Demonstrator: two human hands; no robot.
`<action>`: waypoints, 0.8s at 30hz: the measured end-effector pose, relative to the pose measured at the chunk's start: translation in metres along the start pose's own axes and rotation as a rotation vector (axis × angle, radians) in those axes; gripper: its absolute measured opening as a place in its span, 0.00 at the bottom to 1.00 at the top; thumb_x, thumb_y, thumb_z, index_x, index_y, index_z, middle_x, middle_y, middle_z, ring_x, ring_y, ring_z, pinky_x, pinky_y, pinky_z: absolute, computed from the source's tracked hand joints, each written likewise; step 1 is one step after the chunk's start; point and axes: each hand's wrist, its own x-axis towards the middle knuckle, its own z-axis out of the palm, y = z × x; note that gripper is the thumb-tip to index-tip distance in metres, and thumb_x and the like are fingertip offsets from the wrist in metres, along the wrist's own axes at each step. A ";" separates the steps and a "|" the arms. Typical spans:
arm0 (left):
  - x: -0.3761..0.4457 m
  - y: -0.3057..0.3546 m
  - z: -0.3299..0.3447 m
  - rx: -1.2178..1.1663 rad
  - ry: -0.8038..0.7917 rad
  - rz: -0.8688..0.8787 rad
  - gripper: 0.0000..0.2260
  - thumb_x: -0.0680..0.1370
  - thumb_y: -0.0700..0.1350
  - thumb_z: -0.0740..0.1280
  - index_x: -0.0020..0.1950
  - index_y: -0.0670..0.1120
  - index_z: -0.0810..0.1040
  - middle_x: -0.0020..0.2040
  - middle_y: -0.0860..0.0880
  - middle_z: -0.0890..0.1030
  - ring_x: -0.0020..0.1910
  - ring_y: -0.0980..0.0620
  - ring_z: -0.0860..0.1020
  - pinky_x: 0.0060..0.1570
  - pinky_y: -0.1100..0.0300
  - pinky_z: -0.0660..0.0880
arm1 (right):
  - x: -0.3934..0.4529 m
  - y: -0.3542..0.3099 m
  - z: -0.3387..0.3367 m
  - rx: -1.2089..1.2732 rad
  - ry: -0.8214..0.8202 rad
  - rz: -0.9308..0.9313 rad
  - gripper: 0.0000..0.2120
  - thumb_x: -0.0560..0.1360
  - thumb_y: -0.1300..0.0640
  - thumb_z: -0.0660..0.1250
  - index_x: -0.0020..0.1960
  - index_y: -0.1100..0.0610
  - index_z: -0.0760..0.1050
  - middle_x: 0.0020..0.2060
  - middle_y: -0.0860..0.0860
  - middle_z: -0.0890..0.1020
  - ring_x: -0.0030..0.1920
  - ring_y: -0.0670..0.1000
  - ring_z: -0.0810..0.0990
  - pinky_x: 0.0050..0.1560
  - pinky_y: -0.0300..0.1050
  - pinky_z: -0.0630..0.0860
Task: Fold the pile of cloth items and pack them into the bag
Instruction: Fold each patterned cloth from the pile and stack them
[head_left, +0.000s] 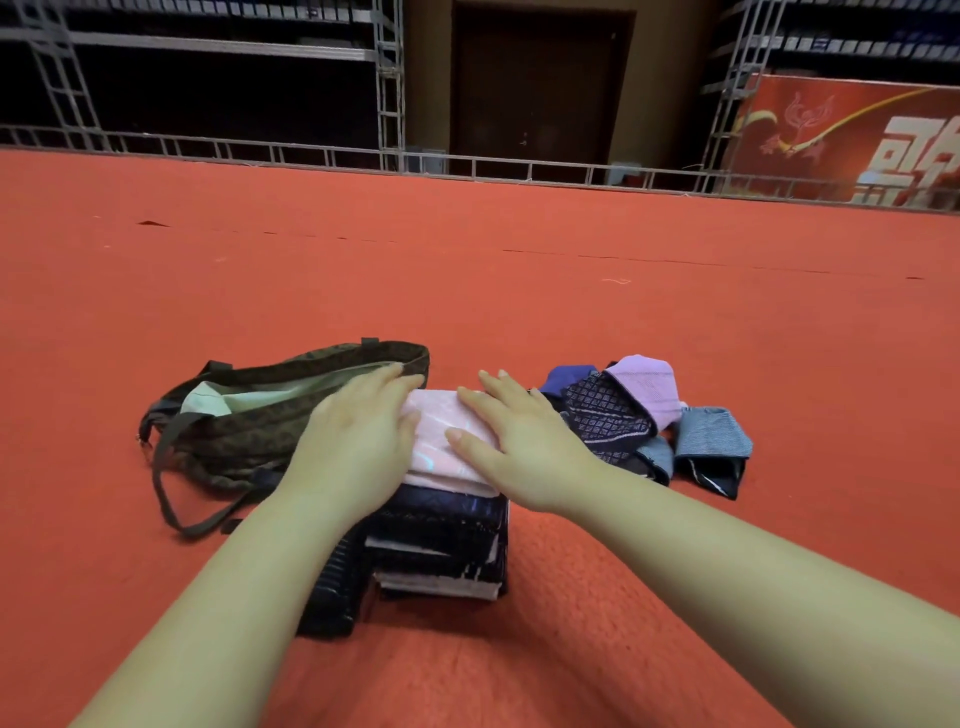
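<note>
Folded cloths (441, 540) sit stacked — left hand (358, 441) and right hand (519, 441), fingers straight, press flat on the pink top piece (441, 431), bag (270, 415) just left.

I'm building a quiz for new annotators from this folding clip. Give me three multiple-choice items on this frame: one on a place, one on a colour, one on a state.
1. Where does the olive patterned fabric bag lie relative to the stack of folded cloths?
A. to its left
B. to its right
C. on top of it

2. What colour is the folded cloth on top of the stack?
A. green
B. pale pink
C. black

3. How do the left hand and right hand meet that cloth?
A. both fists clenched
B. flat, fingers straight
C. lifted clear

Answers:
1 A: the bag lies left of the stack.
2 B: the top layer is pale pink.
3 B: both palms rest flat on it.
</note>
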 end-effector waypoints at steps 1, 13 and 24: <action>0.001 0.002 0.000 0.030 -0.064 0.049 0.20 0.82 0.46 0.55 0.75 0.49 0.62 0.77 0.49 0.59 0.76 0.52 0.56 0.72 0.57 0.51 | -0.001 -0.001 0.000 -0.013 -0.007 -0.010 0.28 0.81 0.43 0.53 0.77 0.52 0.55 0.78 0.52 0.51 0.77 0.50 0.45 0.75 0.51 0.43; 0.008 -0.011 0.028 -0.135 -0.546 -0.082 0.27 0.83 0.56 0.49 0.79 0.50 0.46 0.78 0.53 0.39 0.77 0.54 0.41 0.74 0.57 0.42 | -0.002 0.016 0.016 -0.014 -0.235 0.063 0.32 0.81 0.40 0.48 0.78 0.53 0.42 0.77 0.51 0.42 0.77 0.48 0.40 0.75 0.50 0.41; 0.013 -0.021 0.041 -0.238 -0.592 -0.137 0.26 0.82 0.55 0.53 0.78 0.52 0.49 0.78 0.54 0.45 0.77 0.55 0.46 0.74 0.58 0.44 | 0.001 0.012 0.019 -0.046 -0.303 0.092 0.32 0.81 0.40 0.47 0.78 0.54 0.42 0.77 0.52 0.41 0.77 0.49 0.40 0.75 0.50 0.41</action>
